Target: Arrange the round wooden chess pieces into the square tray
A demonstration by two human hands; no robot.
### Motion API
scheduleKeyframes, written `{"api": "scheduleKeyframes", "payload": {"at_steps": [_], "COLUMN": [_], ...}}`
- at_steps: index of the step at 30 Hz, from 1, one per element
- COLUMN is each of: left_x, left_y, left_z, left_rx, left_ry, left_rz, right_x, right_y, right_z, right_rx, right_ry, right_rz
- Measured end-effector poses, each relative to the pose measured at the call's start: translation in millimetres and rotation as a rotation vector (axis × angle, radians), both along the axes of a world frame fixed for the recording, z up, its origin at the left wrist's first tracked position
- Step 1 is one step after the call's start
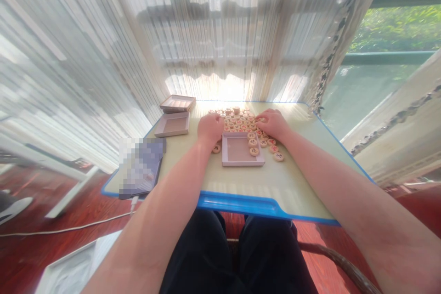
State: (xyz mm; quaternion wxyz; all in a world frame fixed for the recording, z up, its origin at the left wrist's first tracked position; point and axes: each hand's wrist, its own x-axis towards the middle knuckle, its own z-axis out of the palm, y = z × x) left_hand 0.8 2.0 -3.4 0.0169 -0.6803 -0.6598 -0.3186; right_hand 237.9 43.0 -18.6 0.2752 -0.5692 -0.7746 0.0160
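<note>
Cream xiangqi pieces (254,151) bear red or black characters; the counter (237,179) is pale yellow-green, rimmed bright blue; the curtain (220,32) white, finely striped; the floor (20,259) reddish-brown.

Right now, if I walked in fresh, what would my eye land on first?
Most likely the crowd of round pieces with red and dark characters towards the table's far side, between the left hand and the right hand. Just nearer sits a shallow open box, a few pieces along its right side. Beyond the table, sunlight glows through a striped curtain.
</note>
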Motion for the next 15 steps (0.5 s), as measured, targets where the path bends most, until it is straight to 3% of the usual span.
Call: {"api": "scheduleKeyframes", "payload": {"at_steps": [15], "left_x": [0.7], "left_y": [0.6], "left_z": [-0.9], "left_rx": [0.000], "left_ry": [-0.044], "left_rz": [-0.020], "right_x": [-1.2], "right_y": [2.8], "right_z": [-2.4], "right_rx": [0.014], "right_ry": [-0.022], "right_rz": [-0.022]}}
